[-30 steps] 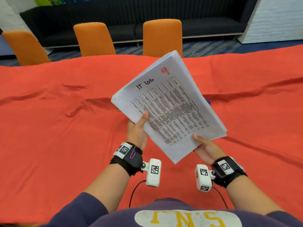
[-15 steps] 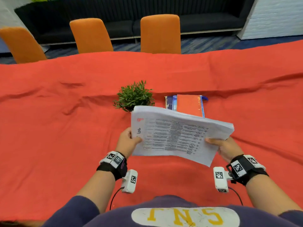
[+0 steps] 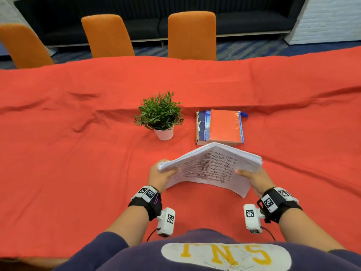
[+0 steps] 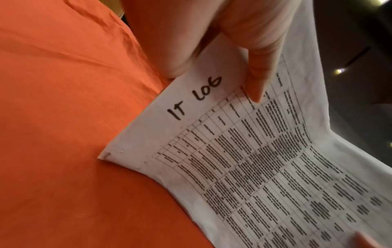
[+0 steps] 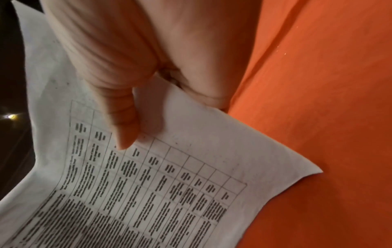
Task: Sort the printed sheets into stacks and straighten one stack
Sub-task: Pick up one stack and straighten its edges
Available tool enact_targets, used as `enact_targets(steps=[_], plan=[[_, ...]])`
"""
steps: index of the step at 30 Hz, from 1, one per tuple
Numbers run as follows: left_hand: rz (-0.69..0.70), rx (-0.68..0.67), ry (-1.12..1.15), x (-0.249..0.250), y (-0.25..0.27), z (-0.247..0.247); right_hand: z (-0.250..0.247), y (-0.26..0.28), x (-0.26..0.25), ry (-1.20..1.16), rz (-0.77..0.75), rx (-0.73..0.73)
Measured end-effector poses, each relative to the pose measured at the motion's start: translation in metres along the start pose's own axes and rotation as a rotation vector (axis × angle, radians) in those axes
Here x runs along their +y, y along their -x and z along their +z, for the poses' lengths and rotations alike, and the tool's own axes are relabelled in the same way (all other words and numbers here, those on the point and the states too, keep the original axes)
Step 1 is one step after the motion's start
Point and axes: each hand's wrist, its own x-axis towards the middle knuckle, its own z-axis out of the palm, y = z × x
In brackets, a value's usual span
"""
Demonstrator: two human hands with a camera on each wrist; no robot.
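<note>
A thick stack of printed sheets (image 3: pixel 211 165) stands on its long edge on the red tablecloth (image 3: pixel 78 173), bowed upward in the middle. Its near sheet (image 4: pixel 265 167) carries a printed table and the handwritten words "IT LOG". My left hand (image 3: pixel 162 177) grips the stack's left end, thumb (image 4: pixel 254 80) on the printed face. My right hand (image 3: pixel 252 177) grips the right end, thumb (image 5: pixel 125 127) pressed on the sheet (image 5: pixel 169 184). The fingers behind the stack are hidden.
A small potted plant (image 3: pixel 159 116) in a white pot stands just beyond the stack, to the left. A pile of books (image 3: pixel 219 127) with an orange cover on top lies right of it. Three orange chairs (image 3: pixel 192 35) line the table's far edge.
The stack was held up tilted in the air. Both hands have turned it sideways and lowered it until its long edge meets the cloth, uncovering the plant and books.
</note>
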Motion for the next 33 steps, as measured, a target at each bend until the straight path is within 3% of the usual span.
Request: enact_targets(steps=[5, 13, 19, 23, 26, 33], plan=[[-0.061, 0.042, 0.111, 0.001, -0.003, -0.010, -0.005, 0.002, -0.006, 0.009, -0.078, -0.008], [-0.104, -0.013, 0.101, -0.007, -0.003, -0.009, -0.004, -0.002, -0.007, 0.067, -0.043, -0.077], [-0.062, -0.010, 0.115, -0.002, -0.004, -0.012, -0.007, -0.001, -0.013, 0.109, -0.081, -0.070], [0.037, -0.046, 0.123, 0.004, 0.004, -0.013, -0.010, 0.000, -0.008, 0.113, -0.088, -0.048], [0.078, -0.003, 0.176, 0.010, 0.010, -0.010, -0.010, -0.002, -0.006, 0.094, -0.079, -0.049], [0.138, 0.024, 0.021, 0.008, 0.011, -0.011, -0.011, -0.002, -0.005, 0.102, -0.068, -0.052]])
